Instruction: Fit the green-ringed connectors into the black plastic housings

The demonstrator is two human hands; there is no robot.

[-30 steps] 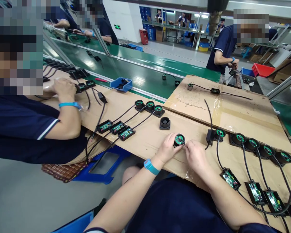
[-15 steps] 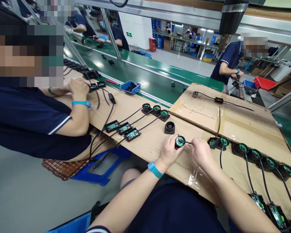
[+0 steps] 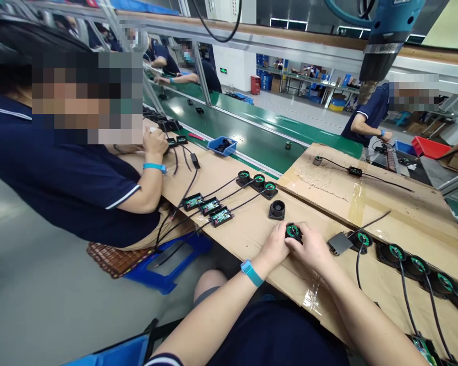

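Observation:
Both hands are around a black round housing (image 3: 292, 231) with a green ring-shaped circuit board facing up, low over the cardboard. My left hand (image 3: 275, 245) grips its left side. My right hand (image 3: 311, 245) closes on its right side, with the thumb near the black cable at the front of the board. Just beyond stands another black housing (image 3: 277, 209) with a dark inside and no green board showing. To the right of my right hand lies a small flat black box (image 3: 340, 243), plain side up, with a cable running out behind it.
Several wired housings (image 3: 396, 252) line the right side. Three more housings (image 3: 259, 181) with cables to open circuit boxes (image 3: 210, 205) lie left. A co-worker (image 3: 152, 152) sits at left. A blue tray (image 3: 222, 146) stands by the green conveyor (image 3: 248, 134). A power driver (image 3: 385, 46) hangs overhead.
My right hand has moved from the cable onto the housing. The small box at right now shows its plain side instead of its circuit side, and its cable has swung. The view has shifted.

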